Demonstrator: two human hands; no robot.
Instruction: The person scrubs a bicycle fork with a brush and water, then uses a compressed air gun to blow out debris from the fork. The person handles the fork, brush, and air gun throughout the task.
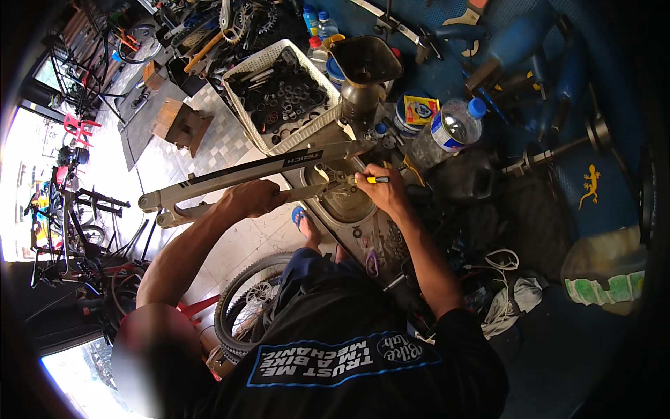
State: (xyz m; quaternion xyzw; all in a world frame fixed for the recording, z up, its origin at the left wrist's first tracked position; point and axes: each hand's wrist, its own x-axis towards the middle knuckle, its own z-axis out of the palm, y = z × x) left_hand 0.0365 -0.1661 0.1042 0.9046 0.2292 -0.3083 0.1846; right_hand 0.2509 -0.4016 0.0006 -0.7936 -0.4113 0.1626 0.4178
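A pale grey bicycle rear swingarm [241,170] lies tilted across the view, its forked end to the left and its pivot end over a round metal basin [349,204]. My left hand [251,199] is closed around its nearer tube. My right hand [384,192] grips a tool with a yellow and black handle [377,179] at the pivot end. The tool's tip is hidden among the metal parts there, so its kind is unclear. A greasy metal jug [363,70] stands just beyond the pivot end.
Beyond the swingarm sits a white basket [259,142] of small metal parts. Right of it are a plastic bottle with a blue cap [447,133] and a tub with a yellow packet [421,109]. Tools hang on a blue board [537,63]. A bicycle wheel [227,307] stands near my legs.
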